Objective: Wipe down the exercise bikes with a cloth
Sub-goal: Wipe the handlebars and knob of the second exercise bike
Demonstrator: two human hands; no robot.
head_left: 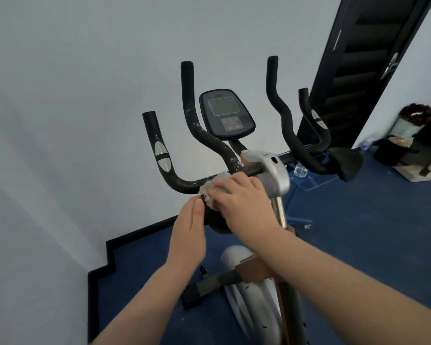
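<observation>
An exercise bike stands in front of me, with black foam handlebars (202, 135), a dark console (225, 115) and a silver clamp housing (275, 170). A fluffy cloth (209, 197), pale on top and dark below, is wrapped on the left handlebar's lower bar. My right hand (241, 197) grips the cloth around the bar. My left hand (188, 232) is held flat with straight fingers, its fingertips touching the cloth's left side. White specks mark the left handlebar foam.
A white wall lies to the left and behind the bike. A dark door (358, 66) stands at the right. Bags and boxes (413, 145) sit on the blue carpet at far right. A clear bottle (300, 169) lies behind the bike. The bike's white flywheel cover (237, 260) is below.
</observation>
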